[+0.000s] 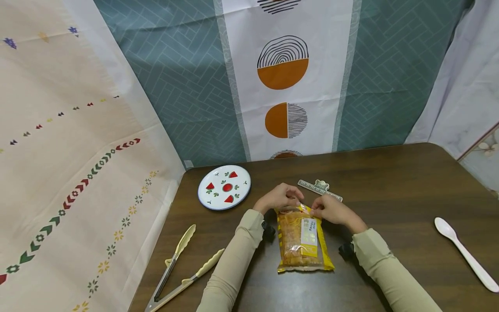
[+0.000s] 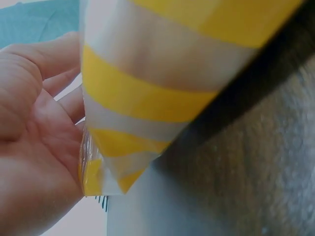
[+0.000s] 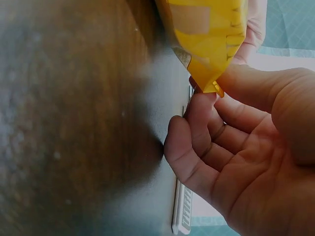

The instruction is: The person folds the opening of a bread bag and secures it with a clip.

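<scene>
A clear and yellow bread packet (image 1: 290, 242) with a white label lies on the table before me, its top end pointing away. At that top end my left hand (image 1: 280, 197) pinches the edge; its fingertips pass behind the striped side of the packet (image 2: 147, 103) in the left wrist view. My right hand (image 1: 334, 211) pinches the top right corner between thumb and index finger. In the right wrist view, the other fingers of the right hand (image 3: 241, 142) curl loosely below the yellow corner.
Behind the hands lies a ruler-like clip (image 1: 312, 187). A round plate with watermelon prints (image 1: 216, 201) stands at the back left, and spread tongs (image 1: 167, 271) lie at the front left. A white spoon (image 1: 464, 251) is far right on the brown table (image 1: 390, 190).
</scene>
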{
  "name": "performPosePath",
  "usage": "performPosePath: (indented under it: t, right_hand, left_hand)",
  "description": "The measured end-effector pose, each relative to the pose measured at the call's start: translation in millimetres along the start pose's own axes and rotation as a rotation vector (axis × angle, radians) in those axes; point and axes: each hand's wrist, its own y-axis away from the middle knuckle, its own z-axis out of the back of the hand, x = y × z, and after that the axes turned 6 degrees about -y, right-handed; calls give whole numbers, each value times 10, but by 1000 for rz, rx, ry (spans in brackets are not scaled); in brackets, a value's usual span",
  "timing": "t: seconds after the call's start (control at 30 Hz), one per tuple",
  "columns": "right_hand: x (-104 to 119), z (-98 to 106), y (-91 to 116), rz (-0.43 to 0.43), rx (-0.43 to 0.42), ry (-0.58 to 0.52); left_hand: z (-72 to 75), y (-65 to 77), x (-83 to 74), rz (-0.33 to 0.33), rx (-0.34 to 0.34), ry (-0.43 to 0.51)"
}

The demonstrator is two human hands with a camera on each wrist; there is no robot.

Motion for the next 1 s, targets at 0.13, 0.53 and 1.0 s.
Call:
performPosePath:
  t: [0.13, 0.53, 1.0]
  right_hand:
    - [13, 1, 15, -18, -16, -7]
    - [46, -3, 23, -22, -23, -8]
    - [31, 8, 22, -29, -14, -10]
  left_hand:
    - [6, 7, 4, 23, -33, -25]
    - [24, 56, -16, 139, -110, -39]
    - [27, 65, 28, 105, -88, -24]
